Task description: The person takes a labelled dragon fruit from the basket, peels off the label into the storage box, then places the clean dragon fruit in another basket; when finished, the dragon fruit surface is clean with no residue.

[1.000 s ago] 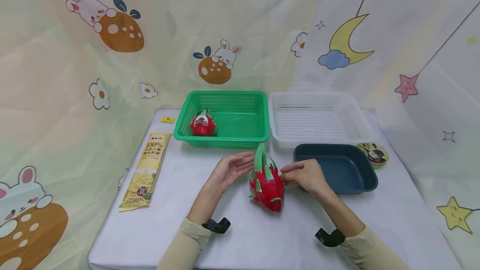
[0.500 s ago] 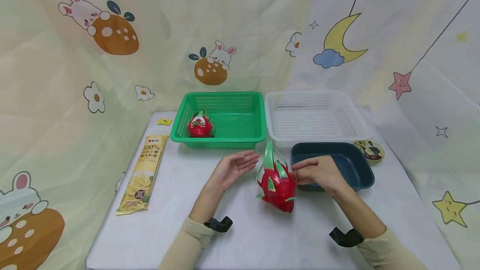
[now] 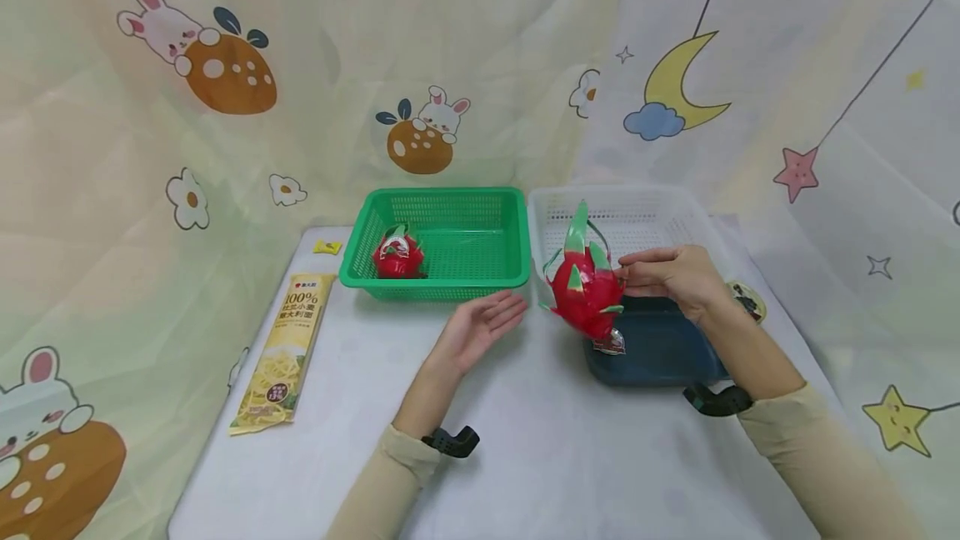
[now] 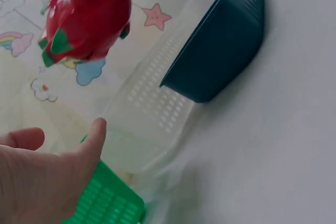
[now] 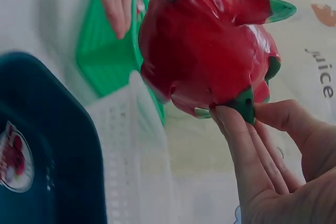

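My right hand [image 3: 675, 277] pinches a red dragon fruit [image 3: 587, 294] by one of its green-tipped scales, as the right wrist view shows. The dragon fruit [image 5: 205, 51] is raised in front of the white basket [image 3: 705, 227], over the left edge of the dark blue bin [image 3: 660, 357]. In that bin a small round-printed label [image 5: 16, 161] shows. My left hand [image 3: 480, 332] is empty, fingers extended, just in front of the green basket [image 3: 435, 286]; it does not touch the fruit. A second dragon fruit [image 3: 398, 257] with a label lies in the green basket's left part.
A yellow pasta packet [image 3: 285, 348] lies on the left of the white-covered table [image 3: 510, 465]. Behind it is a small yellow wrapped piece [image 3: 327, 247]. A round tin [image 3: 747, 301] is partly hidden behind my right wrist. A printed cloth backdrop [image 3: 322, 107] stands behind the baskets.
My right hand has lifted the dragon fruit up and to the right, from the table's middle to the white basket's front. The left hand has stayed nearly in place. The label in the bin has come into view.
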`<action>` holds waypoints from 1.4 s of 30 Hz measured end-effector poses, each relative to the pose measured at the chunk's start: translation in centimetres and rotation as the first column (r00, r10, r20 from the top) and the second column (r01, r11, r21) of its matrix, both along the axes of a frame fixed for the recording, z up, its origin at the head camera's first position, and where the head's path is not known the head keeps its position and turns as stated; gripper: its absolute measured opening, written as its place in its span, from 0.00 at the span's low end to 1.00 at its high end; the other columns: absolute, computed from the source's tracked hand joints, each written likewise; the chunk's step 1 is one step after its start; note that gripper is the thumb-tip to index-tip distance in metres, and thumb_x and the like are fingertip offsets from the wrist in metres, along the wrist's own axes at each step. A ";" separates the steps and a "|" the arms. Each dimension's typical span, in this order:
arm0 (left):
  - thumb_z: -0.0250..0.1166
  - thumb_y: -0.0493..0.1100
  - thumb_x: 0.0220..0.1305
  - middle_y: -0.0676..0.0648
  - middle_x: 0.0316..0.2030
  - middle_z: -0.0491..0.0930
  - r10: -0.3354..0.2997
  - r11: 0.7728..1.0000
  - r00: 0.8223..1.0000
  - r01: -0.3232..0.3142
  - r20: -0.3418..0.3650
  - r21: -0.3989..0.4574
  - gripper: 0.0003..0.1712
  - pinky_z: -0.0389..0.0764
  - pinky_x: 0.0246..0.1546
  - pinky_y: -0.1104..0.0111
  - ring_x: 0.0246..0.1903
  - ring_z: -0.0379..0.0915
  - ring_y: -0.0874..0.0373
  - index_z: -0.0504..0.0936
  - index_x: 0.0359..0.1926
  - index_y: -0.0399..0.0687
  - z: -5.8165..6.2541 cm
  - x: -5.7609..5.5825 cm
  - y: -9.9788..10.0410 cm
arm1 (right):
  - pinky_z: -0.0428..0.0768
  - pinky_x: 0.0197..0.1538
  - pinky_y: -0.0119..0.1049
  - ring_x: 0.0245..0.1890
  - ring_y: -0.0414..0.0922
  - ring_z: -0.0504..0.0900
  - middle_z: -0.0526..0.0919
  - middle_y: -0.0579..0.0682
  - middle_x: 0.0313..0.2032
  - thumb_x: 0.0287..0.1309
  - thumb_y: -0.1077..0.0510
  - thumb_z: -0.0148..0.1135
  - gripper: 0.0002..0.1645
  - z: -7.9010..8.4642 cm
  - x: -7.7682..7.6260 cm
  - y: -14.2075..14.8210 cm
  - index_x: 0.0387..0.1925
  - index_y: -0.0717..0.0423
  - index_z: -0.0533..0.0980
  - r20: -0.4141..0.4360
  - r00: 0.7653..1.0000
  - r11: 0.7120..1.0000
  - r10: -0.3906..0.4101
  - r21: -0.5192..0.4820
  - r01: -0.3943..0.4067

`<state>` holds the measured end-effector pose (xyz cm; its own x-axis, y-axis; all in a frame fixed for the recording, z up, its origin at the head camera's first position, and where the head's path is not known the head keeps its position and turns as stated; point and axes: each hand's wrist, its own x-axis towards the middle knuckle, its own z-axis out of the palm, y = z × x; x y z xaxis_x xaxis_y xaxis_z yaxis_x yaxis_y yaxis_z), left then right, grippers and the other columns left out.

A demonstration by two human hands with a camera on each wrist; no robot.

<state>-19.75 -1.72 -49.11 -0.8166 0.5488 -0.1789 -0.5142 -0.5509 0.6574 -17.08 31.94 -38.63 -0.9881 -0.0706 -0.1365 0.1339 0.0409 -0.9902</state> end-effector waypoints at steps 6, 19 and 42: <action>0.44 0.36 0.81 0.29 0.78 0.54 -0.015 1.000 1.000 0.014 0.027 0.011 0.32 0.59 0.77 0.54 0.77 0.56 0.37 0.51 0.79 0.27 0.3 -0.2 1.6 | 0.89 0.42 0.39 0.36 0.43 0.92 0.91 0.44 0.35 0.70 0.58 0.67 0.32 0.8 -3.2 1.1 0.65 0.78 0.71 0.011 0.998 0.995 -0.055 0.086 0.054; 0.46 0.37 0.80 0.27 0.77 0.55 0.001 0.999 0.996 -0.006 0.092 0.049 0.32 0.56 0.79 0.53 0.77 0.54 0.37 0.54 0.77 0.25 0.2 -1.0 4.7 | 0.88 0.43 0.39 0.35 0.43 0.92 0.91 0.45 0.33 0.68 0.55 0.69 0.33 -0.6 -8.7 1.6 0.66 0.73 0.73 0.074 0.976 0.977 -0.207 0.075 0.202; 0.44 0.28 0.74 0.31 0.75 0.62 0.065 0.989 0.995 -0.074 0.073 0.128 0.32 0.64 0.75 0.58 0.75 0.60 0.40 0.57 0.77 0.28 -0.7 -1.3 6.8 | 0.89 0.39 0.40 0.41 0.54 0.91 0.87 0.67 0.51 0.67 0.58 0.70 0.26 -5.2 -13.5 0.6 0.62 0.69 0.79 0.102 0.949 0.930 -0.299 0.253 0.266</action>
<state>-21.06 5.05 -49.84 -0.8421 0.5131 -0.1659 -0.5125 -0.6658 0.5424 -30.61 32.52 -43.80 -0.9332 0.2586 -0.2496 0.3062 0.2086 -0.9288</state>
